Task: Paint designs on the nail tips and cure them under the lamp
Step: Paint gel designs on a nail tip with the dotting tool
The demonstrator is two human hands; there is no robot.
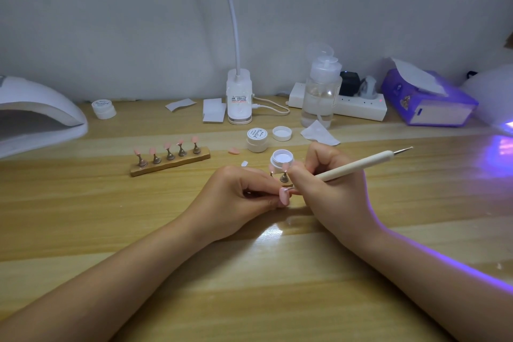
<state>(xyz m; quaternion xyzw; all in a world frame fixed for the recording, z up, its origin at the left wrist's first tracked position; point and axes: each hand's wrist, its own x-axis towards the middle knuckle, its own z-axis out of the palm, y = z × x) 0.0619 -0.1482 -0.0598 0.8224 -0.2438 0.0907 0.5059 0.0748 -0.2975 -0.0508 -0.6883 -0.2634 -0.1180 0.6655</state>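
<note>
**Dotting pen meets pink nail tip at mid-surface**

Forearms come in low over the wooden surface (111, 208), and both hands meet in the middle. Left hand (238, 197) has its fingers (273, 198) curled in, pinching a pink nail tip (284, 197) on its little stand. Right hand (330, 191) grips a white dotting pen (358, 165), fingers wrapped tight around the shaft, its metal end pointing up and away to the right. The working end is hidden at the nail tip, right between the two hands. Just behind them sits an open gel pot (281, 159). Further left, a wooden holder (170, 164) carries five pink tips upright. A white curing lamp (39, 114) sits at the far left edge.
</note>
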